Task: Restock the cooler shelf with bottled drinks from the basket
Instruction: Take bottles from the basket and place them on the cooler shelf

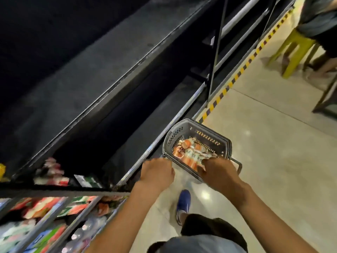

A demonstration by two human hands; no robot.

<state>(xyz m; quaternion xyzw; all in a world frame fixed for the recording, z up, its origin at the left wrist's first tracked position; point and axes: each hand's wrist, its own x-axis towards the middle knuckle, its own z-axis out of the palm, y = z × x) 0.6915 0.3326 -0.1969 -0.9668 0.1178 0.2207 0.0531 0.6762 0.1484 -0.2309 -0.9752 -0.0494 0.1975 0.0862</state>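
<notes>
A gray basket stands on the floor just beside the dark cooler shelf, with orange-labelled bottles lying inside it. The left hand is curled at the basket's near corner; motion blur hides whether it grips anything. The right hand reaches over the near rim, its fingers bent down among the bottles, though I cannot tell whether it holds one. A blue shoe is planted below.

The fingertips of the right hand are hidden among the bottles in the basket, and the labels are too blurred to read. The fingers of the left hand curl out of sight at the basket's rim. A person on a yellow stool is cut off at the top right.
</notes>
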